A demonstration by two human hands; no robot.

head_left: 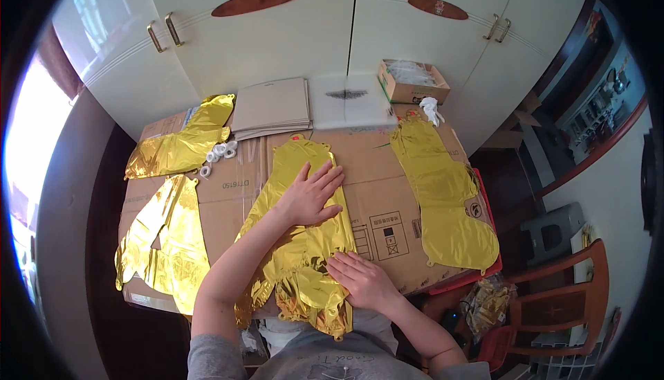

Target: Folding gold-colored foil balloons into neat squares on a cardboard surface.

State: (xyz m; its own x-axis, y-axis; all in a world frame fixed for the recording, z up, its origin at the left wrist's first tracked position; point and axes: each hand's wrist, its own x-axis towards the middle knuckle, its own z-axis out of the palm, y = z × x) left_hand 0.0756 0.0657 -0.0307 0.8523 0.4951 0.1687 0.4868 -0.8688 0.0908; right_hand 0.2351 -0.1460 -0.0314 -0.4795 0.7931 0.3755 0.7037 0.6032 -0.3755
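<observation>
We find both hands flat and spread, pinching nothing, left hand [310, 194] and right hand [364, 280] pressing the crinkled gold foil balloon [301, 241] on the cardboard-covered desk [387, 200]; we judge it light, slippery, tear-prone, best held by its edges.
</observation>
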